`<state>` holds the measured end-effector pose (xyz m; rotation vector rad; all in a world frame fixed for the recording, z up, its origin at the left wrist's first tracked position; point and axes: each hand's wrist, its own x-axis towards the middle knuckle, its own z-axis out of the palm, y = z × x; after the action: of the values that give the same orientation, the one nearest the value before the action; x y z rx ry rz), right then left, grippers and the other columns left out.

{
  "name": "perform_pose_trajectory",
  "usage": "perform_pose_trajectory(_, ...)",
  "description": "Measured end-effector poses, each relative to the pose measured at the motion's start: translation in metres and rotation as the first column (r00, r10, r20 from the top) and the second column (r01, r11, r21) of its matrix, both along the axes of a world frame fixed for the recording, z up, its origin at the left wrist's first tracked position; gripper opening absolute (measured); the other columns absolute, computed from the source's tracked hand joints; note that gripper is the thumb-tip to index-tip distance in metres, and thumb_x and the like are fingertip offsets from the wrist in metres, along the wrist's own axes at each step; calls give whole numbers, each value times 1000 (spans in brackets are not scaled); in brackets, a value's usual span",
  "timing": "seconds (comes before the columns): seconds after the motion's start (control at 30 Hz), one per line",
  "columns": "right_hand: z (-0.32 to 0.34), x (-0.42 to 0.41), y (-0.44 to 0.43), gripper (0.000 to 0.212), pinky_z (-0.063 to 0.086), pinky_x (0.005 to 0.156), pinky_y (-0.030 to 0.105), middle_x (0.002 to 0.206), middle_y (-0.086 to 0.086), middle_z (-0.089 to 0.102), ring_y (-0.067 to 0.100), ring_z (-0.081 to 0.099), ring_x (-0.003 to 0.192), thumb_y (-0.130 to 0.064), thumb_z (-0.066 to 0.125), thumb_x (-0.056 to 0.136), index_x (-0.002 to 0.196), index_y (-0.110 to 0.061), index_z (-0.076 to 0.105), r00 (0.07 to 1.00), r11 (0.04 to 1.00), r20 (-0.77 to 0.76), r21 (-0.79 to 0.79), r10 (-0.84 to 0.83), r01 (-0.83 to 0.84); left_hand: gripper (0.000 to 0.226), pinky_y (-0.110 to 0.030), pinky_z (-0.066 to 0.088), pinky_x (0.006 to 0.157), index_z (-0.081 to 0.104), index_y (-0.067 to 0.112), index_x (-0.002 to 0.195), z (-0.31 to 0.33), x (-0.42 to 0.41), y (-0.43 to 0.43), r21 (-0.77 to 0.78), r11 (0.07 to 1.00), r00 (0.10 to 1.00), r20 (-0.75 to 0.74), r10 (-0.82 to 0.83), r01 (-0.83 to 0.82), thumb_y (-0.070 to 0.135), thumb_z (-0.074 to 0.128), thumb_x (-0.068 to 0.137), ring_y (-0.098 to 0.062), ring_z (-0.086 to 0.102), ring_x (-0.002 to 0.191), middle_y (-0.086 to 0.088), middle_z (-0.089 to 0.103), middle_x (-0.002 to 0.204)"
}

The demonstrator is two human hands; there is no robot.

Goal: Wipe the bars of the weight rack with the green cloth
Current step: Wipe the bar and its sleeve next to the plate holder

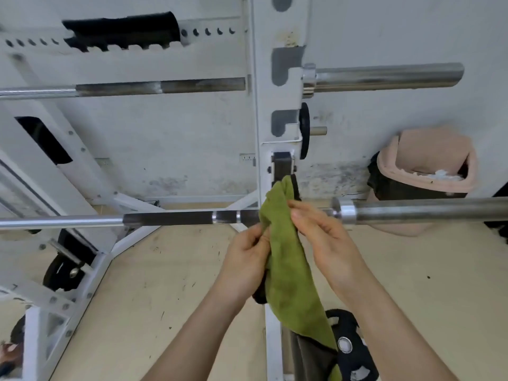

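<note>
The green cloth (286, 259) hangs in front of the lower barbell (170, 218), draped over it beside the white rack upright (275, 92). My left hand (244, 259) pinches the cloth's left edge just below the bar. My right hand (321, 232) holds its right side with curled fingers, near the barbell's steel collar (347, 213). A second barbell (384, 77) rests higher on the rack's hooks, its sleeve pointing right. The cloth's lower end trails down past my forearms.
A beige bin (428, 171) with white scraps stands against the wall at right. Black weight plates sit on pegs at the upright (304, 130), at lower left (64, 273) and by the floor (351, 350). A black padded rack arm (121, 30) is at top left.
</note>
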<state>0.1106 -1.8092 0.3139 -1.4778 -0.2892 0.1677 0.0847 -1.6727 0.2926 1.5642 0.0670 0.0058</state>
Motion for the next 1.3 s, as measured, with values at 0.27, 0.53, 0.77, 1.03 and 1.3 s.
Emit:
perform_pose_trajectory(0.27,-18,-29,82,45,51,95,42,122,15,66,28,64,113,-37,51,91,126,-12,62,844,929,-485,368,230,-42,44,-37,46,59,64,2,80,21,-28,112,280,959,993,99,-66,36,41,50,96,-11,57,62,-3,63,68)
perform_pose_trajectory(0.53,6,-13,135,33,59,71,28,94,12,75,23,72,84,-12,75,67,99,-4,72,962,994,-274,99,-22,51,20,-27,46,63,68,19,79,38,-22,204,417,880,954,275,118,-228,23,57,95,-6,57,66,9,63,66)
perform_pose_trajectory(0.77,21,41,216,15,56,81,35,81,-3,71,16,69,82,-8,77,80,92,-16,73,989,989,-64,55,-134,138,20,-39,55,79,61,25,101,54,53,276,129,732,730,298,615,-669,40,62,87,-15,65,83,3,65,88)
perform_pose_trajectory(1.03,-32,116,282,37,51,95,37,108,7,68,23,65,104,1,40,92,109,-18,68,995,880,-37,-464,94,-100,98,-40,22,115,32,17,147,-61,56,240,960,225,975,193,-111,-165,67,62,68,-23,23,141,2,31,152)
perform_pose_trajectory(1.3,-64,135,264,68,42,57,31,51,3,62,19,60,59,-59,24,96,57,-15,57,962,410,5,-905,275,-112,14,-33,45,72,68,19,95,-96,79,267,868,77,847,496,-192,-490,22,64,82,-23,61,85,3,64,89)
